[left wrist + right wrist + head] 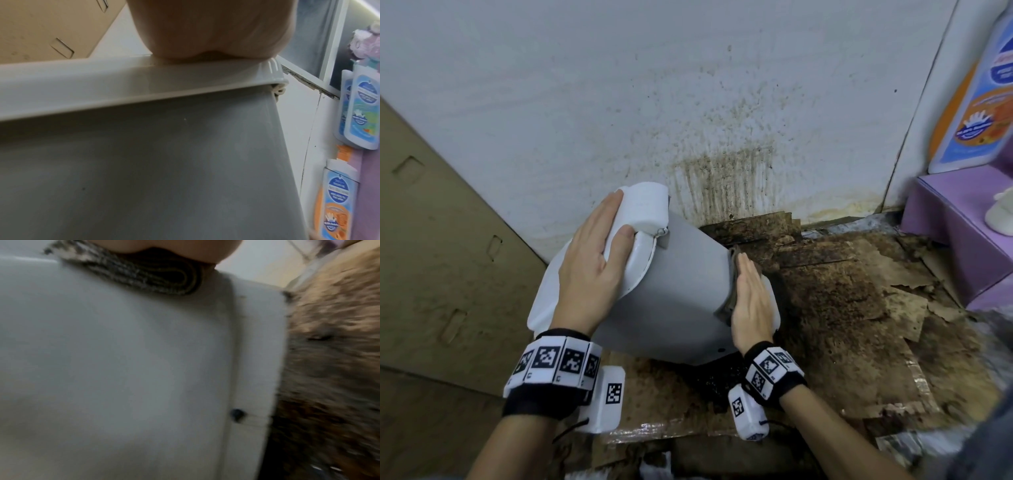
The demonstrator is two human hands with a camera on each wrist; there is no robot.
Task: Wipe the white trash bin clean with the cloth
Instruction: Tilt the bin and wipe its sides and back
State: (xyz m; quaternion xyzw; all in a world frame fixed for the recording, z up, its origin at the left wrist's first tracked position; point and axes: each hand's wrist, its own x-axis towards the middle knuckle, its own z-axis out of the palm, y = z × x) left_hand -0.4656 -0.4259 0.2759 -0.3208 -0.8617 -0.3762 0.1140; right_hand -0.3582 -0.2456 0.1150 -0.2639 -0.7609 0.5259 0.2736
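Both hands lie flat on the tipped bin. The left hand (592, 253), fingers spread, rests on the lid end; the right hand (751, 301), fingers straight and together, presses the cloth against the base end. The white plastic trash bin (681, 294) lies tilted between them over the stained brown floor (842, 308), its long axis running from lid at upper left to base at lower right. The dark woven cloth (144, 274) sits folded under the right palm, nearer the unwiped base.

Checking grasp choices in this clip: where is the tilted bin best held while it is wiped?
By its lid end, from above. The bin leans with its lid uppermost, and the left hand already lies flat there, steadying it. That probably leaves the base end free for the right hand pressing the cloth.
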